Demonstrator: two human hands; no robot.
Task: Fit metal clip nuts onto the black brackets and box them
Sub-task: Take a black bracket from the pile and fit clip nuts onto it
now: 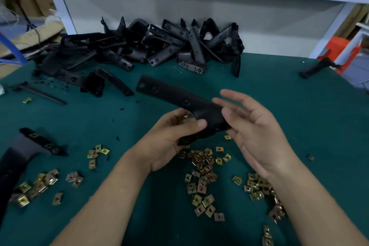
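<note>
Nearby, clip nuts (201, 168); bracket heap (139, 46)

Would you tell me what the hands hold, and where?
The left hand grips a bracket at its near end; the right hand holds nothing.

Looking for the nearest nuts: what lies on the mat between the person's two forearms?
Head view: loose brass-coloured clip nuts on the green mat, nearer the person than the black bracket the left hand grips.
</note>
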